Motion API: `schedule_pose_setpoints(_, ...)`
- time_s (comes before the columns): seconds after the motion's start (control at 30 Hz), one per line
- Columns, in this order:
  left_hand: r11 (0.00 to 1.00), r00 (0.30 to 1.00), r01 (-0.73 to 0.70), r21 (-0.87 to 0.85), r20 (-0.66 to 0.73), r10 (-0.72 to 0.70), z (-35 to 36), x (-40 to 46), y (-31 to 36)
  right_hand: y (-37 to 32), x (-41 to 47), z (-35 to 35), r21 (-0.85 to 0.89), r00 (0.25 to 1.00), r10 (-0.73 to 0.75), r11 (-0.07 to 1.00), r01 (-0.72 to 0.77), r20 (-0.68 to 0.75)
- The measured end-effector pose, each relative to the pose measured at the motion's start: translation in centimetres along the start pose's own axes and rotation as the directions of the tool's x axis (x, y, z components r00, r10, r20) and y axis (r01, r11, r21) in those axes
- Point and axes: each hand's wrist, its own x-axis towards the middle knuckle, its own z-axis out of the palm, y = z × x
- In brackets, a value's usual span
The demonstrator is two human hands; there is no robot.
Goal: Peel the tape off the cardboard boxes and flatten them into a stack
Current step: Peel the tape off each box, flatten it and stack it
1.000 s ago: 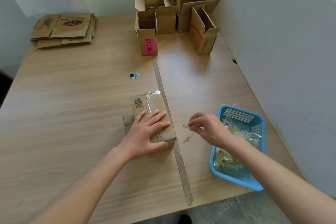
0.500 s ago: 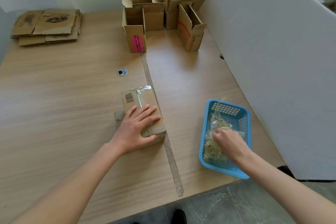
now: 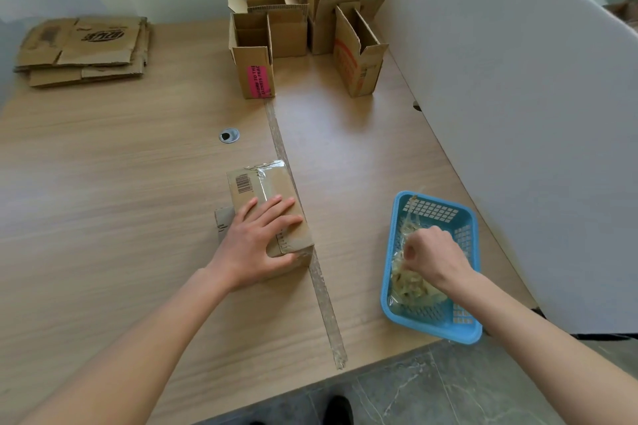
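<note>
The left hand (image 3: 257,245) lies flat, fingers straight, on the taped box (image 3: 267,203) at centre frame. The right hand (image 3: 433,257), fingers curled, pinches tape scraps (image 3: 411,283) in the basket (image 3: 435,328), lower right.

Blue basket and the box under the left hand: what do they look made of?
Blue basket: looks like moulded plastic, slightly glossy, with grid-perforated walls. Box: brown matte cardboard, printed barcode, with shiny clear tape along its top. Left hand rests flat on it.
</note>
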Motion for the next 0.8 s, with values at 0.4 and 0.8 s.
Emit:
schedule_pose_setpoints(0.4, 1.0, 0.995, -0.018, 0.017, 0.097, 0.017, -0.7, -0.1, -0.3, -1.0, -0.2, -2.5, -0.22, 0.993, -0.009, 0.975, 0.036, 0.122)
schedule_pose_setpoints(0.8, 0.975, 0.964, 0.216, 0.054, 0.144, -0.222, -1.9, -0.8, 0.6, -2.7, 0.2, -6.1, -0.525, 0.956, 0.05, 0.843, 0.115, 0.289)
